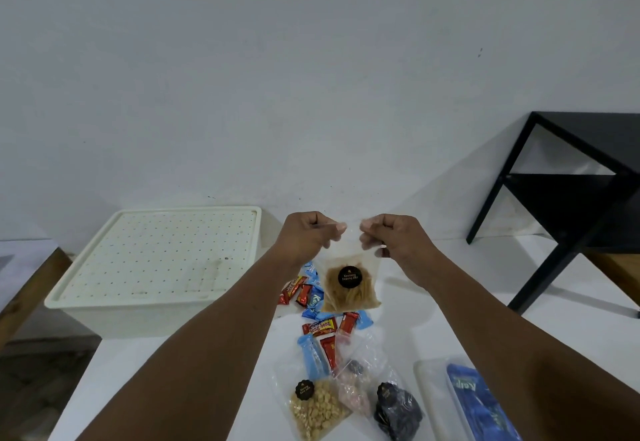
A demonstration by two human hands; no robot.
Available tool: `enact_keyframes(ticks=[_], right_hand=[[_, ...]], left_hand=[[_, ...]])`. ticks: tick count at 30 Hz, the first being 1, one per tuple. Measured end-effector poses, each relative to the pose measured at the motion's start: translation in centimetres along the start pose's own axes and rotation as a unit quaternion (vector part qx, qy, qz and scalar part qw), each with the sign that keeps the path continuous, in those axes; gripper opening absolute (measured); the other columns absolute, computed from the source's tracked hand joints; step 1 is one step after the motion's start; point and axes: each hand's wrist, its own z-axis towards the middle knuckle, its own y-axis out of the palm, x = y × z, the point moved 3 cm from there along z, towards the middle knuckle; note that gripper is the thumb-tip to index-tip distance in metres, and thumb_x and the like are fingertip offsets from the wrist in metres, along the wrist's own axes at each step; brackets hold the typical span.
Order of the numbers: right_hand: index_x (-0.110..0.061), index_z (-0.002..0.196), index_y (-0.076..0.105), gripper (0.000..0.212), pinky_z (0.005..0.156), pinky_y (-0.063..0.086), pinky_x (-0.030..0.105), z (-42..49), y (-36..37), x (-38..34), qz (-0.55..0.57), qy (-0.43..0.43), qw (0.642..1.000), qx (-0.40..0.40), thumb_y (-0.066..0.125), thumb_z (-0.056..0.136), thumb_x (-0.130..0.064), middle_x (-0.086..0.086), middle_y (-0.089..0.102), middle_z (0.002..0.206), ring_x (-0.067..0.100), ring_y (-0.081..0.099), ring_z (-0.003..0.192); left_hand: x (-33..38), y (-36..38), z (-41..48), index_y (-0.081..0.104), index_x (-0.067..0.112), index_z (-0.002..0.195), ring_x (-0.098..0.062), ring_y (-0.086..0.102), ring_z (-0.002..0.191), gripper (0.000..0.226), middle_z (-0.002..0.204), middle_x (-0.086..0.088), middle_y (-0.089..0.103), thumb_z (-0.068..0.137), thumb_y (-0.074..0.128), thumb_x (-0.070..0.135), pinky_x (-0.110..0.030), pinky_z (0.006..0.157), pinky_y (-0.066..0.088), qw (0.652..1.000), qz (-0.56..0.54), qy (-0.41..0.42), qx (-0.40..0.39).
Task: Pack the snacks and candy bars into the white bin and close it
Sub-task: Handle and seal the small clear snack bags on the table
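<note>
We hold a clear plastic pouch of golden-brown fried strips [350,288] up by its top edge, above the white table [450,302]

Our left hand [308,238] and right hand [394,238] each pinch a top corner of the pouch, fingers curled tight on the film, so it hangs over the scattered red and blue candy bars [320,326]. The white plastic bin [114,319] sits to the left with its perforated white lid [166,253] on. Nearer us lie a clear bag of pale round nuts [317,409], a bag of pink sweets [353,394] and a bag of dark snacks [398,413]
</note>
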Motion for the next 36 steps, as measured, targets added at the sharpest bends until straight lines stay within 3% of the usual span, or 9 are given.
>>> enact_keyframes(ticks=[5, 11, 16, 19, 23, 27, 30, 34, 36], right_hand=[[-0.005, 0.096, 0.073, 0.026, 0.068, 0.046, 0.03, 0.0, 0.1, -0.2, 0.005, 0.007, 1.0, -0.004, 0.074, 0.086, -0.029, 0.004, 0.07, 0.078, 0.015, 0.061, 0.07], [-0.006, 0.085, 0.069, 0.016, 0.055, 0.043, 0.015, 0.2, -0.4, -0.7, 0.023, -0.032, 0.997, 0.072, 0.071, 0.089, -0.021, 0.004, 0.064, 0.07, 0.008, 0.055, 0.059], [-0.015, 0.089, 0.072, 0.019, 0.062, 0.039, 0.026, 0.1, -0.1, -0.3, 0.073, 0.02, 0.996, 0.056, 0.076, 0.084, -0.032, -0.001, 0.06, 0.071, 0.013, 0.054, 0.067], [-0.006, 0.09, 0.073, 0.029, 0.063, 0.038, 0.025, 0.2, -0.1, -0.4, 0.056, 0.004, 0.997, 0.049, 0.08, 0.079, -0.031, 0.0, 0.059, 0.069, 0.012, 0.052, 0.067], [-0.002, 0.087, 0.073, 0.029, 0.065, 0.041, 0.024, 0.4, 0.0, -1.4, 0.002, -0.03, 0.999, 0.039, 0.08, 0.079, -0.029, 0.0, 0.062, 0.068, 0.011, 0.055, 0.068], [-0.009, 0.097, 0.075, 0.026, 0.069, 0.039, 0.028, 0.2, 0.4, -1.5, 0.027, -0.007, 0.999, -0.017, 0.074, 0.084, -0.032, -0.001, 0.066, 0.073, 0.009, 0.059, 0.073], [-0.011, 0.101, 0.072, 0.026, 0.078, 0.04, 0.035, 0.2, -0.1, -0.7, 0.089, 0.02, 0.996, 0.004, 0.07, 0.088, -0.033, 0.001, 0.072, 0.083, 0.014, 0.064, 0.085], [-0.017, 0.09, 0.073, 0.023, 0.083, 0.044, 0.037, 0.0, -0.6, -0.8, 0.038, 0.01, 0.998, -0.041, 0.073, 0.083, -0.039, -0.003, 0.07, 0.087, 0.012, 0.061, 0.087], [-0.015, 0.093, 0.075, 0.018, 0.08, 0.047, 0.022, 0.2, -0.6, -1.9, -0.054, -0.01, 0.995, -0.087, 0.07, 0.088, -0.032, -0.007, 0.071, 0.09, 0.006, 0.061, 0.086]], left_hand=[[0.1, 0.2, 0.0, 0.07, 0.011, 0.074, -0.004, 0.055, 0.054, 0.02, 0.07, 0.0, 0.07, 0.083, 0.077, 0.027, -0.019, 0.061, 0.044, 1.0, 0.009, 0.015, -0.001], [-0.5, 0.6, -0.6, 0.076, 0.011, 0.091, -0.008, 0.066, 0.064, 0.027, 0.081, -0.005, 0.076, 0.077, 0.081, 0.033, -0.026, 0.066, 0.046, 0.996, -0.088, -0.026, 0.008], [-0.3, 0.6, -0.6, 0.075, 0.012, 0.082, -0.012, 0.068, 0.07, 0.014, 0.08, -0.008, 0.076, 0.081, 0.079, 0.026, -0.027, 0.066, 0.044, 0.993, -0.117, -0.011, 0.015], [0.2, 0.6, -0.5, 0.074, 0.016, 0.075, -0.019, 0.07, 0.077, 0.012, 0.081, -0.012, 0.076, 0.083, 0.077, 0.025, -0.03, 0.071, 0.046, 0.994, -0.109, -0.009, -0.008], [0.3, 0.2, -0.6, 0.073, 0.009, 0.093, -0.019, 0.074, 0.078, 0.026, 0.085, -0.008, 0.077, 0.083, 0.077, 0.031, -0.033, 0.073, 0.046, 0.995, -0.082, -0.043, -0.047], [1.2, -0.2, -0.1, 0.069, 0.009, 0.081, -0.011, 0.067, 0.062, 0.019, 0.069, -0.004, 0.071, 0.084, 0.076, 0.027, -0.027, 0.061, 0.043, 0.999, -0.026, 0.009, -0.033], [1.4, -0.5, 0.0, 0.067, 0.005, 0.079, -0.007, 0.064, 0.058, 0.021, 0.067, -0.006, 0.07, 0.085, 0.076, 0.023, -0.026, 0.062, 0.046, 0.999, -0.01, 0.042, -0.016], [0.6, -0.1, -1.0, 0.071, 0.01, 0.086, -0.025, 0.07, 0.084, 0.035, 0.082, -0.007, 0.072, 0.081, 0.075, 0.044, -0.036, 0.076, 0.055, 0.984, -0.08, -0.08, -0.138], [0.3, 0.0, -1.3, 0.07, 0.01, 0.09, -0.033, 0.071, 0.093, 0.039, 0.086, -0.009, 0.07, 0.084, 0.07, 0.049, -0.038, 0.077, 0.056, 0.97, -0.108, -0.14, -0.169]])
